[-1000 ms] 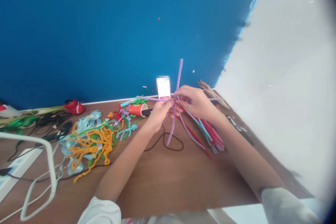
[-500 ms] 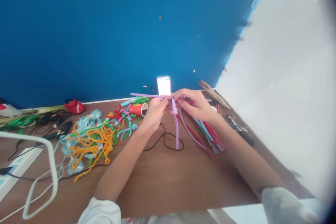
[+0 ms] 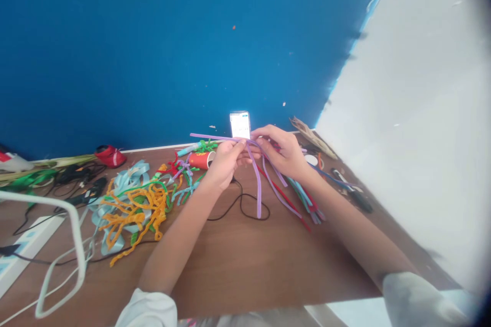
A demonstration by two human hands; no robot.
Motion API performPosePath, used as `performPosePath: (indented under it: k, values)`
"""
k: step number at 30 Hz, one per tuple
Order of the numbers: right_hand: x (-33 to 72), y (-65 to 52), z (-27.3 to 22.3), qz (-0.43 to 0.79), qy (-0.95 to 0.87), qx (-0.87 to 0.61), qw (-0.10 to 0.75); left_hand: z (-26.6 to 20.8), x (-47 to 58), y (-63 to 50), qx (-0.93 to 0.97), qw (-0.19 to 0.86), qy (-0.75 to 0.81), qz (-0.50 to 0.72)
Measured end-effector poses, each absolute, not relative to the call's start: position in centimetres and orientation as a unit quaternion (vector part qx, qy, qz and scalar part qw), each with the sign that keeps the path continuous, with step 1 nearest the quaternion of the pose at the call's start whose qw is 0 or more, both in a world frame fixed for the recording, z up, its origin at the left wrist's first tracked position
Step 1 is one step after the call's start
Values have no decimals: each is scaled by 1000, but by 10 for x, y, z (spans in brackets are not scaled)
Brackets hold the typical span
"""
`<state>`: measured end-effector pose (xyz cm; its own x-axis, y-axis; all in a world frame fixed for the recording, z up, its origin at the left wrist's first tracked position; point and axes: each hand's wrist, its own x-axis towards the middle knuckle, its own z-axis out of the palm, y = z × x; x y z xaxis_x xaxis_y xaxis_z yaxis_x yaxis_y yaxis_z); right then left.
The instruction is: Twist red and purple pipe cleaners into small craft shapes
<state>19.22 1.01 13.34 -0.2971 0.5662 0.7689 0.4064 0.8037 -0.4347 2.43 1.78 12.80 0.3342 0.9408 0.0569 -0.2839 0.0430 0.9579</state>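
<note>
Purple pipe cleaners [image 3: 258, 181] cross between my two hands above the table. My left hand [image 3: 229, 159] pinches them near the crossing, thumb on top. One purple end sticks out to the left past that hand, and another hangs down toward the tabletop. On the other side, my right hand [image 3: 282, 150] has its thumb and fingers closed on a purple strand; its exact grip is partly hidden. Beneath the right hand lies a bundle of loose pipe cleaners [image 3: 307, 198] in red, light blue and purple.
A lit phone [image 3: 240, 125] leans near the blue wall. Left of my hands are a red paper cup [image 3: 201, 160], orange twisted pipe cleaners [image 3: 148, 209] and pale blue ribbon [image 3: 132, 176]. A power strip [image 3: 28, 248] lies at far left; a black cable [image 3: 245, 195] loops mid-table.
My right hand has shifted slightly up. A purple strand end that stuck out to the right now hangs down below the right hand. The left hand keeps its pinch, nearly in place.
</note>
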Motion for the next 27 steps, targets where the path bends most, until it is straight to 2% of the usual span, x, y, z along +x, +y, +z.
performPosePath:
  k: [7,23,27]
  values:
    - [185,11,125,50,-782,-315,536,124,29,19,505,621,325,504]
    - [189,6,131,30,-815,-396,422,115,33,21,511,592,339,523]
    - [186,5,130,16,-810,-407,422,115,32,20,510,585,354,522]
